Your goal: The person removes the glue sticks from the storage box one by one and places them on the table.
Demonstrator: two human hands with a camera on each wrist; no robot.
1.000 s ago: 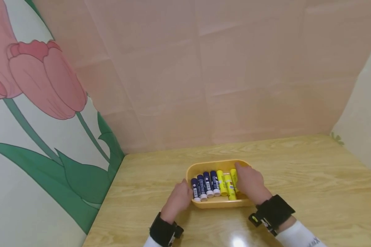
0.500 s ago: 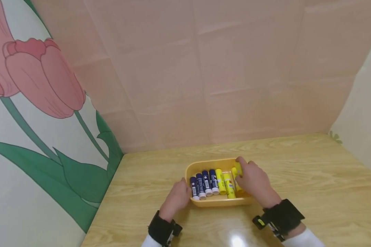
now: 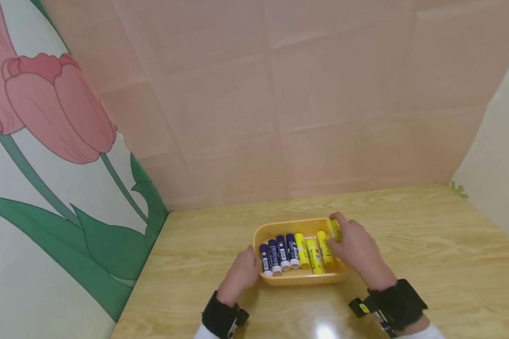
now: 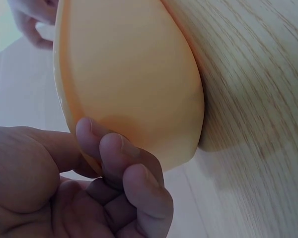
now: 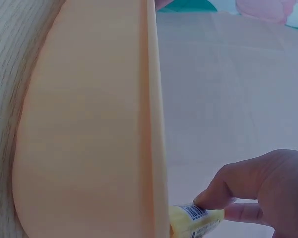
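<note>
My left hand point(image 3: 243, 269) grips the left end of a yellow-orange plastic tray point(image 3: 305, 281); in the left wrist view the thumb and curled fingers pinch its rim point(image 4: 64, 106). At the tray's right end, my right hand point(image 3: 357, 247) pinches a yellow glue stick point(image 3: 334, 229) between thumb and fingers. The right wrist view shows this glue stick point(image 5: 193, 220) tilted past the rim, its lower end hidden by the tray wall. Inside the tray, several navy glue sticks point(image 3: 282, 252) with white ends lie side by side at the left. Three yellow glue sticks point(image 3: 315, 256) lie to their right.
The tray stands on a light wood-grain table point(image 3: 208, 245). Behind the table hangs a pinkish-beige sheet point(image 3: 280, 117). A panel with painted tulips point(image 3: 59, 108) borders the left side, and a pale panel point(image 3: 500, 165) borders the right.
My right hand has moved right with the yellow glue stick, uncovering the third yellow one in the tray. The left hand keeps its grip on the rim.
</note>
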